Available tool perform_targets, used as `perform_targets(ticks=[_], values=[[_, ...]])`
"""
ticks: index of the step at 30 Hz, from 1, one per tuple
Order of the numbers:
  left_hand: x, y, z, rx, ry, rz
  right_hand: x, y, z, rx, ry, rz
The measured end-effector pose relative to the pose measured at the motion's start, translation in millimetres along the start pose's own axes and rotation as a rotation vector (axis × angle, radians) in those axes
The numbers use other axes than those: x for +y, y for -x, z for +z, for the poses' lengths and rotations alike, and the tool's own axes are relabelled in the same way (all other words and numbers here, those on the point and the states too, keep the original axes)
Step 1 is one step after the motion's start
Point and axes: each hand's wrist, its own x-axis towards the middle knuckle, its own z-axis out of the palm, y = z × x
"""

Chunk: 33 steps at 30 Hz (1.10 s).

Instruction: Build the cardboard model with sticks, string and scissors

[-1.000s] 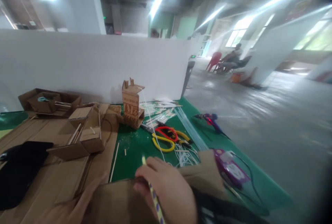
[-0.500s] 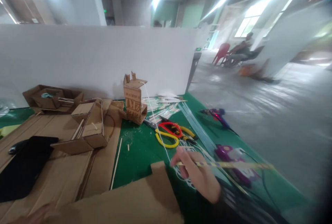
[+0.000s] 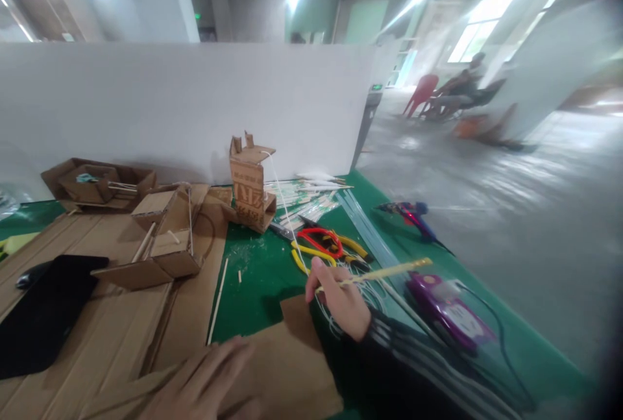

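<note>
My right hand [image 3: 341, 300] is closed round a yellow pencil [image 3: 389, 271], whose far end points to the right. Its fingertips are over the coiled white string [image 3: 377, 296], near the right edge of a cardboard sheet [image 3: 277, 368]. My left hand [image 3: 204, 381] lies with fingers spread on that sheet at the bottom. Beyond them a folded cardboard piece [image 3: 248, 189] stands upright, with string running down from its top. Scissors with red handles [image 3: 321, 241] and yellow-handled scissors [image 3: 314, 258] lie just past my right hand.
Cardboard models [image 3: 172, 258] and a black pad [image 3: 53, 316] are on the left. A glue gun [image 3: 409, 214], clear glue sticks [image 3: 365, 228] and a purple device [image 3: 450, 313] lie right. A white partition [image 3: 185, 102] stands behind. A person [image 3: 462, 86] sits far off.
My right hand has moved slightly left and up, and the pencil has tilted upward at its far end. My left hand has come in from the lower left onto the cardboard sheet.
</note>
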Motion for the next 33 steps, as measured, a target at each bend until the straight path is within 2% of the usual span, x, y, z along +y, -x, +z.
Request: perform_targets(ticks=[2, 3, 5, 8, 10, 12, 14, 15, 20, 24, 26, 29, 33], values=[[2.6, -15.8, -9.6, -0.045, -0.037, 0.115, 3.0, 1.0, 0.1, 0.019, -0.004, 0.005], [2.4, -19.9, -13.5, -0.061, -0.042, 0.129, 3.7, 1.8, -0.4, 0.026, -0.009, 0.009], [0.3, -22.6, -17.0, -0.097, -0.020, 0.131, 4.2, 3.2, -2.4, 0.049, -0.022, 0.019], [-3.6, -21.5, -11.8, -0.141, 0.033, 0.088, 4.2, 3.4, -6.7, 0.106, -0.035, 0.031], [-5.1, -21.3, -5.6, -0.118, 0.046, 0.086, 4.2, 2.3, -9.6, 0.133, -0.045, 0.024], [-5.6, -22.1, -3.2, -0.036, 0.033, 0.077, 4.1, 0.9, -12.0, 0.130, -0.059, 0.006], [-5.4, -23.7, -7.5, -0.004, 0.038, 0.065, 4.0, -0.5, -13.5, 0.087, -0.075, -0.012], [-5.2, -24.7, -12.0, -0.032, 0.051, 0.040, 3.9, -1.0, -13.9, 0.052, -0.084, -0.017], [-4.1, -32.7, -36.9, 0.056, 0.110, -0.063, 1.3, 0.8, -14.9, -0.175, -0.125, -0.016], [-2.2, -39.6, -45.6, 0.069, 0.098, -0.055, -1.0, 4.5, -15.9, -0.326, -0.184, -0.006], [-2.8, -40.7, -46.7, 0.081, 0.081, -0.049, -2.2, 4.7, -17.9, -0.346, -0.222, 0.025], [-10.4, -35.6, -45.5, 0.127, 0.029, -0.085, -6.2, 2.0, -27.8, -0.280, -0.293, 0.076], [-32.7, -14.9, -46.6, 0.150, 0.006, -0.339, -13.5, -2.0, -56.2, 0.014, -0.431, 0.187]])
